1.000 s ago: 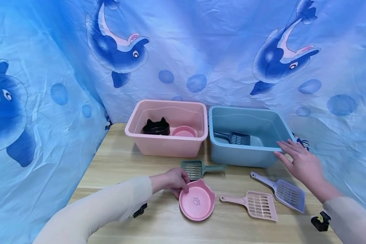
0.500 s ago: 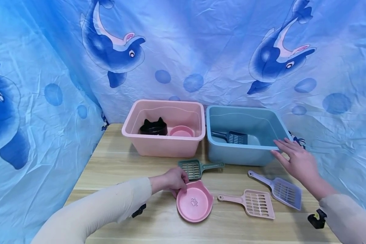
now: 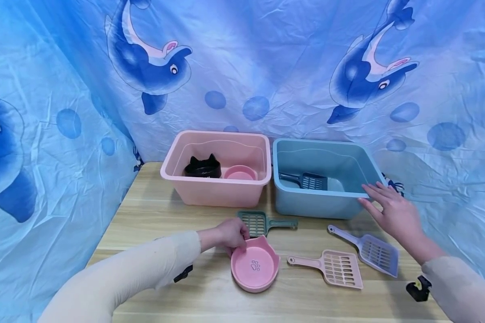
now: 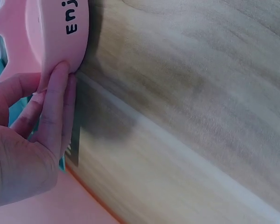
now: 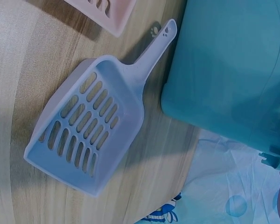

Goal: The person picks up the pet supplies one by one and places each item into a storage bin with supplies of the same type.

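Observation:
In the head view my left hand pinches the near-left rim of a pink cat-eared bowl with a paw print inside. The left wrist view shows thumb and fingers on either side of the bowl's wall, beside dark lettering. Just behind the bowl lies a green litter scoop, partly covered by that hand. My right hand rests with extended fingers on the front right rim of a blue bin. Inside this bin is a dark blue litter scoop.
Left of the blue bin stands a pink bin holding a black cat-eared bowl and a pink bowl. A pale pink scoop and a lilac scoop lie on the wooden table. Dolphin-printed cloth hangs behind.
The head view has shifted slightly. Against the table, the pink bowl in my left hand has moved a little to the left. My right hand stays on the blue bin's rim.

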`<state>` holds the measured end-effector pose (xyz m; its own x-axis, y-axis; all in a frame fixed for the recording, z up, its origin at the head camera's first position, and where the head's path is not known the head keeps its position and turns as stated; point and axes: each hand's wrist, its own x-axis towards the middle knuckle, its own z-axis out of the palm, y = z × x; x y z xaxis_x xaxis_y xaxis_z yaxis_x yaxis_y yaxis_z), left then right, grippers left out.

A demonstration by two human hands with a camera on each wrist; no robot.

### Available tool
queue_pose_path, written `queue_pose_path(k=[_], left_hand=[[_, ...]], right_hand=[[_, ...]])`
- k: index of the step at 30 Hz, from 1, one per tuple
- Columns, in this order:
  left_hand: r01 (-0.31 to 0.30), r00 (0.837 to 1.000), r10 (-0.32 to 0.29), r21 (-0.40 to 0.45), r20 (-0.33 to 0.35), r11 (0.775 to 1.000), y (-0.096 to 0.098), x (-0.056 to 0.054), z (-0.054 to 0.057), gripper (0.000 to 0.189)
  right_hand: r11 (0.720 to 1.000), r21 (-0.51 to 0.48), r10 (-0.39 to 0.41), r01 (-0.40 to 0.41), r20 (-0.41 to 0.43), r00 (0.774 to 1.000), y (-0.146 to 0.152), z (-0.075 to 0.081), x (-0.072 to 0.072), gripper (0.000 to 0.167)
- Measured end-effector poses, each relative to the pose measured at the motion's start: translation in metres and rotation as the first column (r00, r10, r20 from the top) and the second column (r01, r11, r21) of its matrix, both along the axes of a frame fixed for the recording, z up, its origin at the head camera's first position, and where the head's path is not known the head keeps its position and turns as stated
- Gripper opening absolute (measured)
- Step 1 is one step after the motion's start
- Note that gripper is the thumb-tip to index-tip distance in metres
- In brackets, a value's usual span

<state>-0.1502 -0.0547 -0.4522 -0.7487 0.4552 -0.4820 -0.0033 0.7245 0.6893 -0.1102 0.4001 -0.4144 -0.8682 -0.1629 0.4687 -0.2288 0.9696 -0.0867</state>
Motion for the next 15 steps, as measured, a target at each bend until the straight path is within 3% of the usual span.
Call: queue_pose_path(k=[5, 8, 12, 15], left_hand=[[0.059, 0.997, -0.06, -0.019, -0.046, 0.998, -0.003, -0.007, 0.008, 0.018], [0.111, 0.986, -0.114, -0.035, -0.12, 0.993, -0.004, -0.013, 0.016, 0.019], [0.161, 0.968, -0.167, -0.046, -0.19, 0.986, -0.005, -0.021, 0.034, 0.019], [0.175, 0.963, -0.182, -0.053, -0.199, 0.983, -0.007, -0.026, 0.052, 0.018]], right_hand=[[1.0, -0.002, 0.004, -0.004, -0.009, 1.0, -0.001, -0.001, 0.0, 0.053], [1.0, -0.007, 0.004, -0.004, -0.009, 1.0, 0.0, -0.001, 0.0, 0.053], [1.0, -0.013, 0.013, -0.013, -0.02, 1.0, 0.001, -0.002, 0.0, 0.054], [1.0, -0.01, 0.024, -0.024, -0.035, 0.999, 0.0, -0.002, 0.0, 0.054]])
